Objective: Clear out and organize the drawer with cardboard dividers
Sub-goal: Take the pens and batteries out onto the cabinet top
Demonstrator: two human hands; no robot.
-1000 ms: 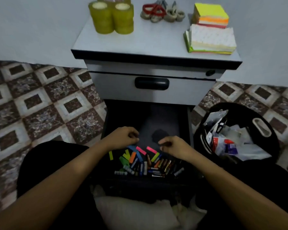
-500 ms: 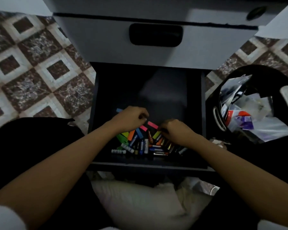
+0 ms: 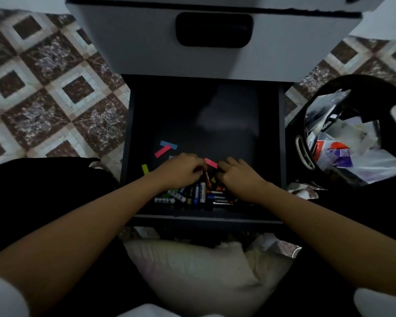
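Note:
The dark open drawer (image 3: 133,133) of a grey cabinet holds a heap of batteries (image 3: 199,195) at its front, with coloured paper strips scattered over them. A pink strip (image 3: 162,150) and a blue strip (image 3: 168,144) lie loose on the drawer floor, a yellow strip (image 3: 145,169) further left. My left hand (image 3: 181,171) has its fingers curled down into the heap. My right hand (image 3: 237,173) is curled beside it, its fingertips at another pink strip (image 3: 211,163). What either hand holds is hidden under the fingers.
A closed grey drawer with a black handle (image 3: 214,29) sits above. A black bin (image 3: 357,92) full of packaging and plastic stands at the right. Patterned floor tiles (image 3: 50,94) spread to the left. A pale cushion (image 3: 199,266) lies below the drawer front.
The view has tilted down and closed in on the drawer. Both hands have come together over the batteries. A pink and a blue strip now lie uncovered behind my left hand.

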